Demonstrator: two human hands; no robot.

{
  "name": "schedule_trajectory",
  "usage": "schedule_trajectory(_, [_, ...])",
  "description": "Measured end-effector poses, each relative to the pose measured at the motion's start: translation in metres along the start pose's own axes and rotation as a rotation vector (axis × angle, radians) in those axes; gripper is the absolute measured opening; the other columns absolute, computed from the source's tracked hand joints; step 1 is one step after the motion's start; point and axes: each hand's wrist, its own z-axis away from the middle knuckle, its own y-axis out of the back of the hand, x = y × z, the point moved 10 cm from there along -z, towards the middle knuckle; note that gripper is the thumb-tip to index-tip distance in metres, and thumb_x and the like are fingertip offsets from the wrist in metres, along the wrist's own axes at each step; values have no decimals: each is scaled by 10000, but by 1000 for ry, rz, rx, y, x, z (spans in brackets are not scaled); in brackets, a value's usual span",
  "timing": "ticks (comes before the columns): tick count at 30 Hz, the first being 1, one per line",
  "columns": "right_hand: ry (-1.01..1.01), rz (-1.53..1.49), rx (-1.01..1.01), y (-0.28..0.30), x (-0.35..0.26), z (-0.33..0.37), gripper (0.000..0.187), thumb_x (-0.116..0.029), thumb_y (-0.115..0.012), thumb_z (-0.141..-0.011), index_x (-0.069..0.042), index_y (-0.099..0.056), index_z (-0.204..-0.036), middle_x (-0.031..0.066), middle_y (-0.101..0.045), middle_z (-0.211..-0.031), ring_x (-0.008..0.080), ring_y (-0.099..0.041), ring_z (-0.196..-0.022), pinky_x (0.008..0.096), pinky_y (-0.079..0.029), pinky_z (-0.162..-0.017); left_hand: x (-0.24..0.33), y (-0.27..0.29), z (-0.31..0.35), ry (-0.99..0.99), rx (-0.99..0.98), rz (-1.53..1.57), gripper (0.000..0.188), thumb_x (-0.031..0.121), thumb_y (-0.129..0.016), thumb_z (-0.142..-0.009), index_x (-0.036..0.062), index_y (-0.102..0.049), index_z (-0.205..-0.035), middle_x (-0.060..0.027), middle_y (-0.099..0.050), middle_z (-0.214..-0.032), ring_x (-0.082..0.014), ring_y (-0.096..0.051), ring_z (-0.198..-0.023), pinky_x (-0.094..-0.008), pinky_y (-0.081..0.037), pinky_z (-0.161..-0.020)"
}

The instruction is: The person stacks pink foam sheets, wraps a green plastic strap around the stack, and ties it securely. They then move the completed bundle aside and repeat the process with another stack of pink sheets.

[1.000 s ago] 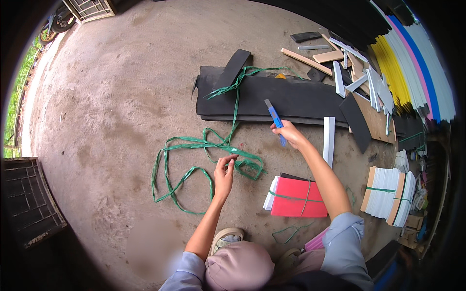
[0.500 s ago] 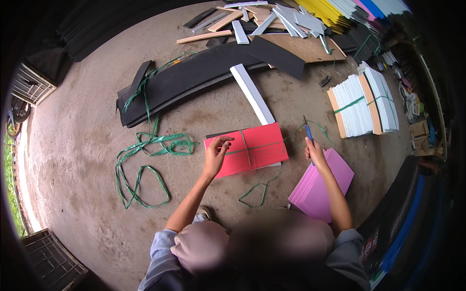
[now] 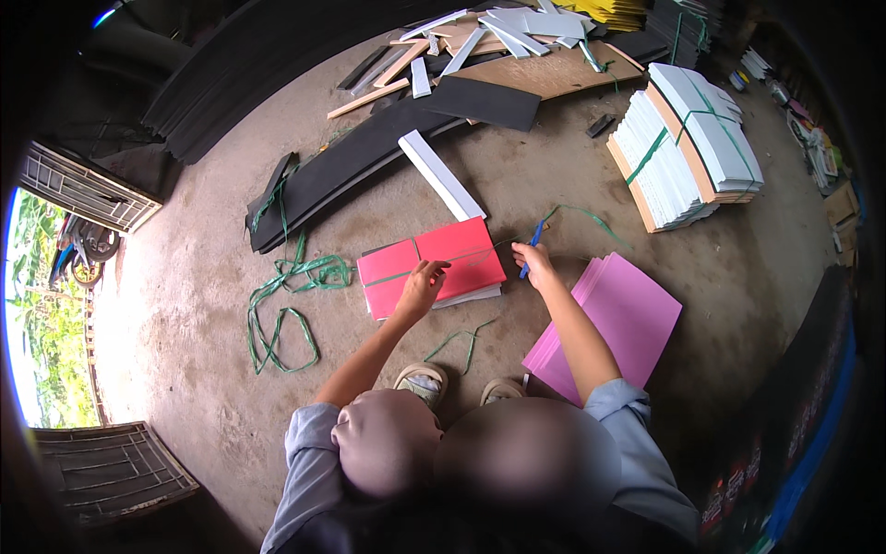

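A stack of red foam sheets (image 3: pixel 388 270) lies on the floor before me, bound crosswise with green plastic twine (image 3: pixel 475 253). Over its front part is my left hand (image 3: pixel 421 290), fingers curled together at the twine. Just off the stack's right end, my right hand (image 3: pixel 535 263) is closed around a blue-handled knife (image 3: pixel 525 270); its blade is hard to make out. A thin twine end stretches from the stack toward that hand. Below my right forearm sit pink foam sheets (image 3: pixel 628 314), partly covered by the arm. White sheets show under the red ones.
Loose green twine (image 3: pixel 318 273) lies tangled at left, with a short piece (image 3: pixel 452 343) near my feet. Beyond are long black foam sheets (image 3: pixel 341 171), a white strip (image 3: pixel 441 174) and scattered offcuts (image 3: pixel 480 42). A tied white bundle (image 3: pixel 706 129) stands at right. Metal gates (image 3: pixel 88 185) are at left.
My view has shifted and turned. My left hand has come down to the twine on the red stack. The right hand, still holding the knife, has moved closer to the stack's right end.
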Motion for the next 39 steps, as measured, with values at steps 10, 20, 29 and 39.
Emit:
schedule_trajectory(10, [-22,-624,103,-2,-9,27,87,2,-539,-775,-24,-482,-835,136,-570,-863,257,-604,-800,398,-504,-729,-12,-110,-42,803,-448,904,508,361,-350,-914,-115,-476,-1040,-206,-564,-994,-280,-590,-887,-351,-499,-804])
schedule_trajectory(20, [-65,-605,152,-25,34,99,188,-32,-562,-784,-88,-390,-832,125,-549,-849,264,-586,-709,397,-517,-710,-47,-156,-55,945,-391,1052,302,257,-488,-874,-26,-593,-865,-122,-629,-780,-223,-637,-698,-297,-528,-577])
schedule_trajectory(29, [168,396,219,46,-60,159,338,-338,-442,-893,-23,-556,-844,12,-460,-570,97,-494,-486,245,-435,-468,-26,-83,-36,256,-192,146,320,266,-404,-885,44,-604,-772,-190,-591,-675,-358,-583,-628,-419,-458,-623])
schedule_trajectory(39, [606,1181,161,-45,-46,141,280,-285,-467,-877,-16,-466,-951,159,-484,-440,349,-523,-413,407,-376,-346,-18,-79,-29,223,-194,79,291,255,-368,-902,47,-538,-789,-112,-560,-569,-232,-605,-544,-340,-454,-525])
